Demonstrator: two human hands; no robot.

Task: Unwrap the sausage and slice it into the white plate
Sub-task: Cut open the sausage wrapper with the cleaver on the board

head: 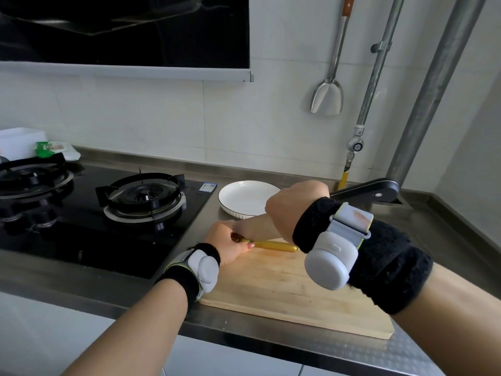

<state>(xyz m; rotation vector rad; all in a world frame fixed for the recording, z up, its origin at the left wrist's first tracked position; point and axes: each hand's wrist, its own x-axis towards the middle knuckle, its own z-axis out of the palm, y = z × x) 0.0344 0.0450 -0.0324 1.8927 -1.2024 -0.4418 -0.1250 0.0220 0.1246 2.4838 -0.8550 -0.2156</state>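
We note the left hand (225, 241) pinching the near-left end of the sausage (273, 245), thumb tip laid on top of the casing and the other fingers curled behind it, partly hidden. The sausage lies flat on the far-left part of the wooden cutting board (284, 283), still in its golden wrapper, with the dark twisted end showing at the left hand. The right hand (292, 204) is closed in a fist round the knife (371, 192); the black handle juts out to the right, and a pale blade slants down towards the sausage, though we cannot tell if it touches. Both wrists carry black bands with grey devices. The white plate (238, 192) sits on the steel counter (433, 226) just beyond the board, beside the gas hob (81, 234). A metal spatula (328, 96) hangs on the tiled wall.
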